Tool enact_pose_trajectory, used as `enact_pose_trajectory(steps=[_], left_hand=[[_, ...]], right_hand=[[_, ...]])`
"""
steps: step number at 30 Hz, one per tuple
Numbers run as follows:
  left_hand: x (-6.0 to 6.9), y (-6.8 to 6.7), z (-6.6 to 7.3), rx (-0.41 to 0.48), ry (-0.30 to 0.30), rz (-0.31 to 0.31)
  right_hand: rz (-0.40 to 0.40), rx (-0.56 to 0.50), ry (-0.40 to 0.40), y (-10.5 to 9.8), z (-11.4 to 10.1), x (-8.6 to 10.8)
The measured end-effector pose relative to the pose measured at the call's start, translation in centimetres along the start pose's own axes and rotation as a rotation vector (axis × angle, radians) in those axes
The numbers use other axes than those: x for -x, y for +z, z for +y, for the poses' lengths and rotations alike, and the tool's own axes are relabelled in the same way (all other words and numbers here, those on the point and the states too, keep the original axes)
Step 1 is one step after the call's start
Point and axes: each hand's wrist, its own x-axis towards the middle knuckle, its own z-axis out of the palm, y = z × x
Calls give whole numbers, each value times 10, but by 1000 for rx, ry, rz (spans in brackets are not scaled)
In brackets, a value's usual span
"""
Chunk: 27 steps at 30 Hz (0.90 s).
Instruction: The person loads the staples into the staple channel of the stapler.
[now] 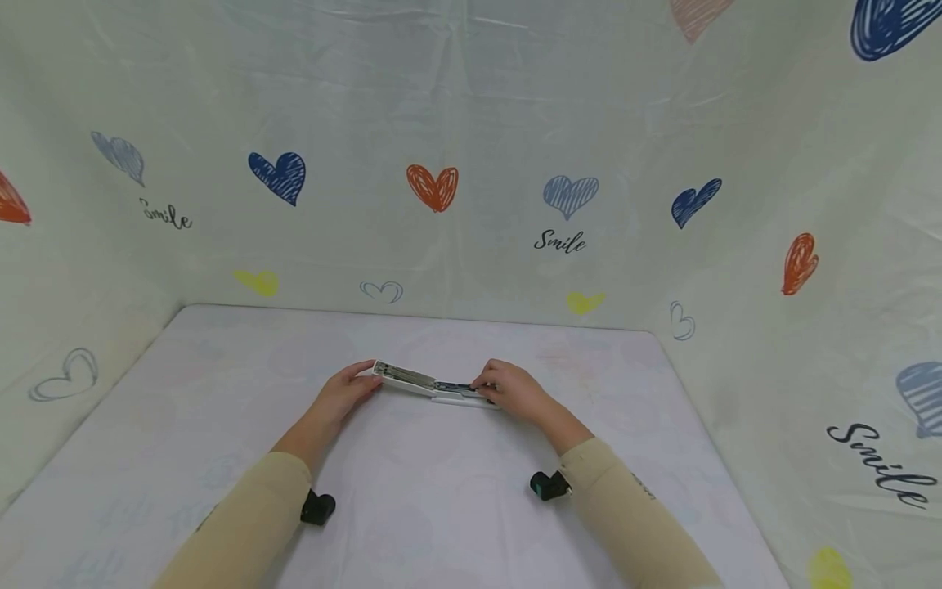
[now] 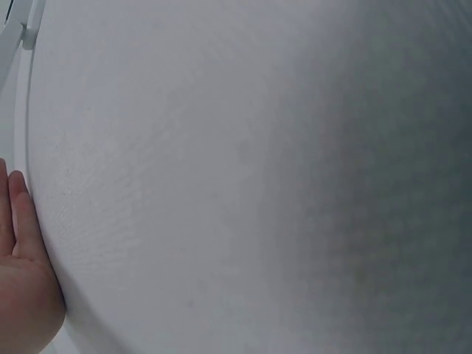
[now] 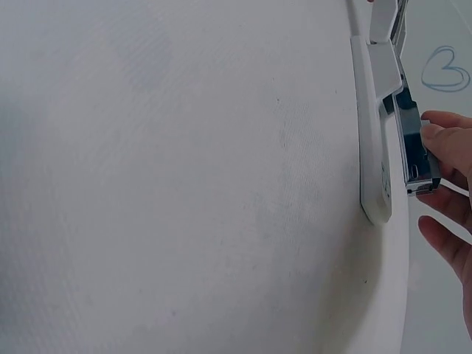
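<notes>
A white stapler [image 1: 405,379] is spread wide, its metal inside facing up. My left hand [image 1: 344,396] holds the far end of its raised left arm between thumb and fingers. At the other end, my right hand [image 1: 513,391] pinches the metal staple channel [image 3: 415,144], which stands lifted off the white base [image 3: 369,133]. The base lies on the table. Whether staples are between the right fingertips is too small to tell. In the left wrist view, part of the left hand [image 2: 26,273] shows at the left edge, its fingertips cut off from sight.
A white cloth-covered table [image 1: 412,491] lies beneath both hands. Behind and beside it hangs a pale sheet [image 1: 486,270] printed with hearts and words. Small black devices show at the left cuff [image 1: 318,508] and right cuff [image 1: 549,486].
</notes>
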Motion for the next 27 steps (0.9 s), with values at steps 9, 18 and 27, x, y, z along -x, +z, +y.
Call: enact_pose_trajectory(steps=[9,18,27], left_hand=[[0,-1,-1,-16,-3,1],[1,0,0,-23,-6,1],[-1,0,0,-15,17,-1]], right_hand=[[6,-5,1,0,0,2],[15,-69,47,1,0,4],[27,-124,66,0,-1,5]])
